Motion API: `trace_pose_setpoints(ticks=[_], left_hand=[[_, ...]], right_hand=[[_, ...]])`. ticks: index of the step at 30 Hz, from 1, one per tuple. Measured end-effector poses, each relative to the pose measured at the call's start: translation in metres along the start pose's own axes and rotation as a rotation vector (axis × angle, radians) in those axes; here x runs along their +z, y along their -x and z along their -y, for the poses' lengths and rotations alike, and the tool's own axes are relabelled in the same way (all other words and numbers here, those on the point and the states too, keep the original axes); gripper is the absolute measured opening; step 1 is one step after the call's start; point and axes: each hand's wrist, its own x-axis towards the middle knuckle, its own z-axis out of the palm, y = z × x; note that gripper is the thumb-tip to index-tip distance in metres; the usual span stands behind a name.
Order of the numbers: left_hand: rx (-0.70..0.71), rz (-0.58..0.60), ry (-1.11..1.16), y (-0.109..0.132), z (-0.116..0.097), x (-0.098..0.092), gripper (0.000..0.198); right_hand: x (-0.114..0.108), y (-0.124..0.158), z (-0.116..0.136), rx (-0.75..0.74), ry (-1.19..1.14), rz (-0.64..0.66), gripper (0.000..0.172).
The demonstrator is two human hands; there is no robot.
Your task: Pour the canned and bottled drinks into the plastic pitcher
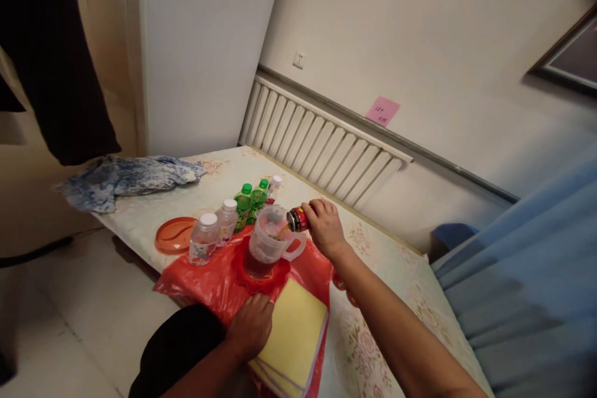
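Note:
My right hand (325, 226) grips a small red can (298, 219) and tips it sideways over the mouth of a clear plastic pitcher (269, 244); a thin stream runs into dark red liquid at the pitcher's bottom. The pitcher stands on a red saucer-like mat (242, 270) laid over a red plastic bag (209, 283). My left hand (250, 324) rests with curled fingers on the table's near edge, touching the bag beside a stack of yellow cloths (293, 336).
Two clear white-capped bottles (212, 236), two green bottles (249, 202) and another small bottle (274, 186) stand left of the pitcher. An orange lid (175, 234) and a blue patterned cloth (125, 177) lie further left. A radiator (321, 146) lines the wall; a blue curtain (536, 286) hangs right.

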Motion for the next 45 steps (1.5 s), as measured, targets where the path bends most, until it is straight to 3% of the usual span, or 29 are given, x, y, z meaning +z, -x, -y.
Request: trace_pose_setpoints(ticks=[28,45], left_hand=[[-0.005,0.001,0.010,0.001,0.000,0.001,0.019],[0.013,-0.035,0.014,0.002,0.001,0.003,0.020]], right_hand=[[-0.023,-0.024,0.002,-0.156,0.034,0.065,0.033],[-0.012,-0.021,0.002,-0.164,-0.008,0.069,0.034]])
